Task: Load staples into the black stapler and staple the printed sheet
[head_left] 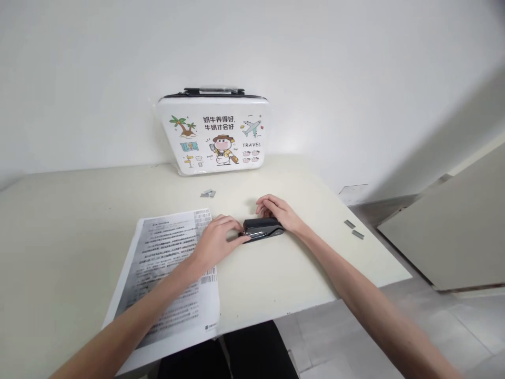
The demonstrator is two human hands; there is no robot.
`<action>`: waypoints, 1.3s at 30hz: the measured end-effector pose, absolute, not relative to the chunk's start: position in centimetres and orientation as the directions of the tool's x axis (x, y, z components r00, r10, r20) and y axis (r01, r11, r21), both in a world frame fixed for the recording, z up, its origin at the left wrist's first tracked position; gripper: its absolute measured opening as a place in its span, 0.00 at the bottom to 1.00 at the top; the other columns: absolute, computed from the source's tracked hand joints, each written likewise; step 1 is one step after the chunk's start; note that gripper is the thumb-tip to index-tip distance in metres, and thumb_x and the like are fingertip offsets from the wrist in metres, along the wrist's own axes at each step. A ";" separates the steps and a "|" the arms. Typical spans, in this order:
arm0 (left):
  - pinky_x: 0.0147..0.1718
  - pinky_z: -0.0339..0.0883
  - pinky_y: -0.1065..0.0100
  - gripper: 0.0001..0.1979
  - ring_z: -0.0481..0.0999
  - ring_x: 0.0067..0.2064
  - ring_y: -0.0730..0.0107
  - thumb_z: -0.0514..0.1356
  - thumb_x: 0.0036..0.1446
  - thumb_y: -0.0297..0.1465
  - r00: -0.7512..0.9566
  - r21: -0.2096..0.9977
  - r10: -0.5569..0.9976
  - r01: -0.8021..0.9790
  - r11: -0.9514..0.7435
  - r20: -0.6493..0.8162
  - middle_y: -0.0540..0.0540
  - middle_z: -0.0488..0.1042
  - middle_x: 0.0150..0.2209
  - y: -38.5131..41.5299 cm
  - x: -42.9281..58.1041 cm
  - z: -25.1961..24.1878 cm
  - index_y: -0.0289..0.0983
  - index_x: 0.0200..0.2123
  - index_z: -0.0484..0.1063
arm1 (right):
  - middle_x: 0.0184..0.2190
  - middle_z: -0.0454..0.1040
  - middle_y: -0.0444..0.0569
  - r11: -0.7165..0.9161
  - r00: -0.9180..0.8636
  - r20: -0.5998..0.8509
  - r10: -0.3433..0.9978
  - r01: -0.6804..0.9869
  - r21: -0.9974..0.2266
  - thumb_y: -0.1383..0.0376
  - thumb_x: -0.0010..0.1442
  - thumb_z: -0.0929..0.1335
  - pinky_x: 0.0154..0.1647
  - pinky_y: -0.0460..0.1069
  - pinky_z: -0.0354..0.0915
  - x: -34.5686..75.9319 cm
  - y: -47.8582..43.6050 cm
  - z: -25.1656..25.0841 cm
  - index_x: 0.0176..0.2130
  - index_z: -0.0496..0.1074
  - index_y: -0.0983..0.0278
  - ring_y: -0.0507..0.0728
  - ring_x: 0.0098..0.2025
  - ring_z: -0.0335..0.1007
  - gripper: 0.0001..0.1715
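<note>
Pinching the black stapler (pixel 263 230): left hand (pixel 216 238)

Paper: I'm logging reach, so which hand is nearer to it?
Left: the left hand partly overlies the paper at its right edge; the right hand is farther right, at the right end of the stapler.

Bare hands (pixel 215 237), bare forearms (pixel 357 284), black legwear (pixel 256 350) (only partly visible)

The left hand (pixel 216 238) seems to partly hide one end of the stapler (pixel 263 229).
</note>
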State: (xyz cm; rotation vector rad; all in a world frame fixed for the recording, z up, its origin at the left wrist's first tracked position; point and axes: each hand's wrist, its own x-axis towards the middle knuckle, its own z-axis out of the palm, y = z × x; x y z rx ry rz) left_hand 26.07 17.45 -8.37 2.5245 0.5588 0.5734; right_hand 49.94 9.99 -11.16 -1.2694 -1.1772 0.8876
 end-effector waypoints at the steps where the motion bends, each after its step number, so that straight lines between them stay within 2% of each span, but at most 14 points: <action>1: 0.50 0.69 0.53 0.13 0.77 0.47 0.54 0.65 0.64 0.45 0.833 0.532 0.471 0.268 -0.803 0.291 0.47 0.82 0.40 17.5 26.0 -8.3 0.43 0.33 0.75 | 0.35 0.80 0.46 0.131 0.214 0.153 0.965 0.114 -0.985 0.45 0.65 0.66 0.35 0.48 0.68 50.0 10.0 -11.2 0.42 0.73 0.60 0.53 0.32 0.73 0.22; 6: 0.51 0.69 0.53 0.12 0.78 0.47 0.54 0.65 0.64 0.44 0.833 0.504 0.469 0.282 -0.816 0.294 0.46 0.81 0.41 17.6 24.6 -8.0 0.43 0.36 0.76 | 0.35 0.79 0.45 0.118 0.205 0.140 0.969 0.116 -0.986 0.46 0.63 0.70 0.34 0.48 0.66 50.2 9.9 -11.2 0.41 0.75 0.62 0.52 0.32 0.72 0.22; 11: 0.54 0.68 0.54 0.13 0.77 0.51 0.53 0.63 0.66 0.46 0.840 0.495 0.475 0.305 -0.813 0.263 0.45 0.80 0.45 18.5 21.6 -7.7 0.43 0.38 0.76 | 0.37 0.79 0.46 0.123 0.188 0.135 0.973 0.075 -0.990 0.46 0.64 0.71 0.35 0.47 0.66 50.2 9.6 -10.8 0.40 0.76 0.62 0.51 0.32 0.70 0.22; 13: 0.57 0.67 0.53 0.14 0.76 0.54 0.53 0.64 0.65 0.46 0.868 0.496 0.441 0.287 -0.819 0.227 0.44 0.80 0.48 19.1 20.5 -7.3 0.43 0.42 0.78 | 0.37 0.79 0.47 0.112 0.212 0.120 0.970 0.047 -0.993 0.45 0.63 0.72 0.35 0.48 0.66 50.2 9.5 -10.6 0.39 0.76 0.62 0.52 0.33 0.70 0.23; 17: 0.61 0.65 0.53 0.23 0.73 0.60 0.52 0.67 0.60 0.50 0.875 0.532 0.459 0.318 -0.785 0.153 0.45 0.78 0.56 21.2 19.6 -6.6 0.46 0.54 0.76 | 0.37 0.79 0.46 0.082 0.266 0.073 0.961 -0.022 -0.996 0.44 0.60 0.74 0.36 0.48 0.66 50.3 9.6 -10.5 0.38 0.77 0.61 0.53 0.34 0.71 0.24; 21: 0.55 0.70 0.56 0.17 0.78 0.53 0.54 0.58 0.67 0.46 0.757 0.549 0.620 0.436 -0.713 0.205 0.44 0.80 0.52 24.7 20.8 -7.0 0.42 0.48 0.79 | 0.37 0.79 0.47 0.070 0.285 0.051 0.957 -0.055 -0.996 0.43 0.58 0.75 0.36 0.49 0.65 50.5 9.7 -10.7 0.38 0.78 0.59 0.53 0.34 0.71 0.23; 25: 0.61 0.65 0.51 0.15 0.75 0.56 0.49 0.59 0.64 0.38 0.648 0.390 0.660 0.534 -0.750 0.381 0.39 0.80 0.51 28.7 23.1 -8.3 0.38 0.49 0.78 | 0.38 0.79 0.47 0.092 0.272 0.074 0.959 -0.053 -0.994 0.43 0.59 0.75 0.37 0.50 0.65 50.7 9.8 -11.0 0.38 0.79 0.59 0.53 0.35 0.71 0.22; 28: 0.62 0.64 0.49 0.18 0.74 0.57 0.46 0.61 0.61 0.38 0.635 0.314 0.666 0.588 -0.746 0.392 0.36 0.78 0.53 30.9 24.8 -9.0 0.36 0.51 0.77 | 0.38 0.79 0.46 0.095 0.268 0.080 0.960 -0.044 -0.994 0.44 0.60 0.74 0.38 0.50 0.65 50.7 9.9 -11.0 0.38 0.79 0.59 0.53 0.34 0.71 0.22; 32: 0.59 0.67 0.50 0.18 0.76 0.54 0.46 0.64 0.59 0.39 0.623 0.346 0.707 0.616 -0.707 0.335 0.37 0.80 0.51 32.3 26.5 -9.5 0.37 0.49 0.77 | 0.37 0.78 0.47 0.084 0.275 0.069 0.959 -0.043 -0.996 0.43 0.60 0.74 0.38 0.50 0.65 50.7 10.0 -10.9 0.38 0.79 0.60 0.53 0.34 0.71 0.23; 39: 0.56 0.70 0.53 0.12 0.80 0.50 0.52 0.63 0.60 0.34 0.672 0.402 0.667 0.541 -0.738 0.321 0.41 0.81 0.46 32.0 26.4 -9.9 0.38 0.47 0.76 | 0.37 0.79 0.47 0.084 0.271 0.071 0.960 -0.035 -0.996 0.43 0.59 0.74 0.39 0.51 0.67 50.8 10.0 -10.9 0.38 0.79 0.60 0.54 0.35 0.71 0.24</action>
